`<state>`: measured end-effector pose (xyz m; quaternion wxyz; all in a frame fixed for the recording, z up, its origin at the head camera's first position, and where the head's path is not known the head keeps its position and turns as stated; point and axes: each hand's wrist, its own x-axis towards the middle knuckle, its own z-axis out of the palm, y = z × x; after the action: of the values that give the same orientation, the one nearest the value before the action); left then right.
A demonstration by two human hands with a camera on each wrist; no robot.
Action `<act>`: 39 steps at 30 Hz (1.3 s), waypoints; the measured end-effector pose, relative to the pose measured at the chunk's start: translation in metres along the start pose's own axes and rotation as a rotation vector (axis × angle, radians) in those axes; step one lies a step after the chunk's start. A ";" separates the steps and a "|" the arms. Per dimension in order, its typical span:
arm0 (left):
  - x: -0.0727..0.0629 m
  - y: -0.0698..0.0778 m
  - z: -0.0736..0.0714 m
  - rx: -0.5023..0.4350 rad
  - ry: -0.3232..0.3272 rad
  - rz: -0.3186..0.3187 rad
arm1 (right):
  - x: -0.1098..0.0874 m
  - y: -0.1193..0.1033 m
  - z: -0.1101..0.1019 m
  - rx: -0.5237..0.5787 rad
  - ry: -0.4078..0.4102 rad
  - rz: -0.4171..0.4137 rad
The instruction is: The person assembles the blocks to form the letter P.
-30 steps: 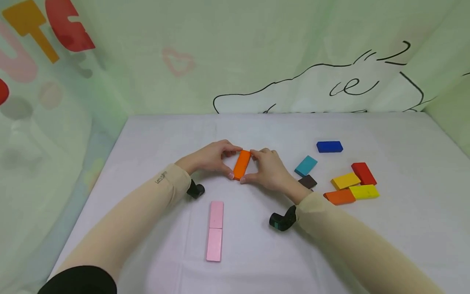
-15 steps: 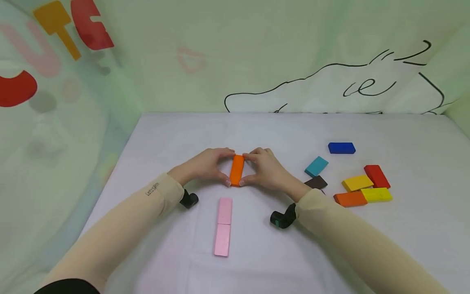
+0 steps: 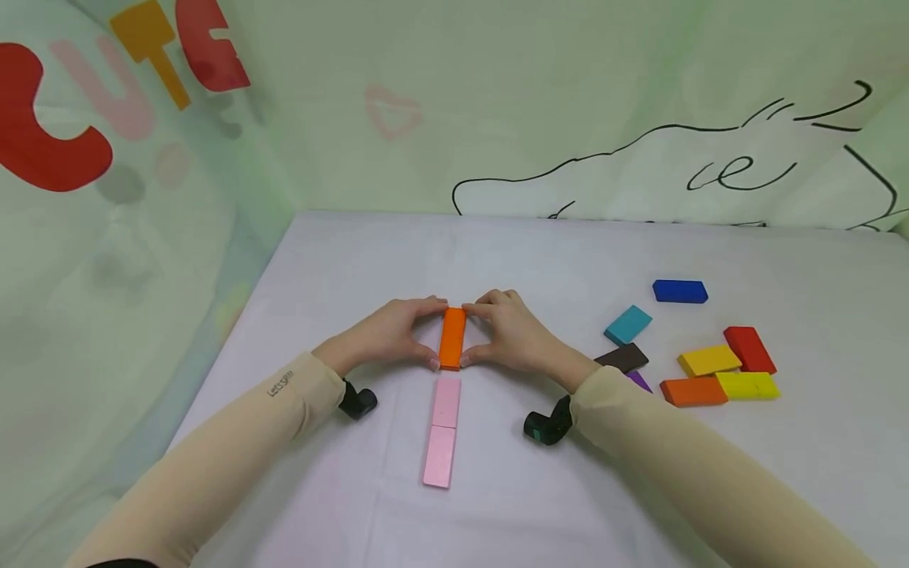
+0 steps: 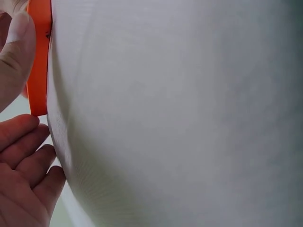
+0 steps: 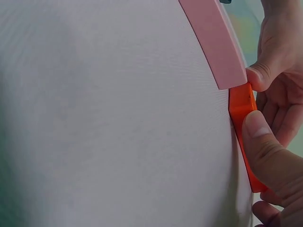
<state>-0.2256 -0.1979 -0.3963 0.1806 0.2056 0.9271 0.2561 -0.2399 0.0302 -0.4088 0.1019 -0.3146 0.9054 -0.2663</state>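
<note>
Nearest: left sleeve [image 3: 241, 450] and right sleeve [image 3: 682, 457], both beige, reaching in over the white tablecloth [image 3: 341, 513]. Near pink block [image 3: 439, 457] lies flat between the arms, end to end with far pink block [image 3: 446, 402], one line lengthwise. Black wrist camera on each cuff, left camera [image 3: 358, 401], right camera [image 3: 548, 424].

Off to the right, dark orange block [image 3: 693, 392] and bright yellow block [image 3: 748, 386] meet end to end. Purple block [image 3: 639, 381] mostly hidden by right sleeve. Golden yellow block [image 3: 710, 360] sits just behind that pair, red block [image 3: 750, 349] beside it; dark brown block [image 3: 622, 358] partly covered by the right forearm.

Centre: orange block [image 3: 452, 339], flat, lengthwise, just beyond far pink block, roughly in line; head view shows a narrow gap. Left hand [image 3: 387, 335] and right hand [image 3: 517, 335] grip it from either side, thumbs at the near end, fingertips at the far end. Right hand's other fingers curl loosely.

Farther: teal block [image 3: 628, 324], angled; then blue block [image 3: 680, 291]. Behind, pale green curtain [image 3: 341, 173] with printed letters.
</note>
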 end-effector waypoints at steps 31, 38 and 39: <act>-0.009 0.007 0.005 0.001 0.037 -0.012 | -0.007 0.003 0.003 0.004 0.029 -0.078; -0.011 0.010 0.004 0.007 0.037 -0.016 | -0.008 0.001 0.002 -0.024 0.012 -0.083; -0.011 0.010 0.005 0.009 0.038 -0.017 | -0.008 0.001 0.002 -0.027 0.008 -0.084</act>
<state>-0.2118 -0.1934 -0.3923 0.1643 0.1934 0.9332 0.2542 -0.2339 0.0349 -0.4105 0.0827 -0.3525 0.8954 -0.2592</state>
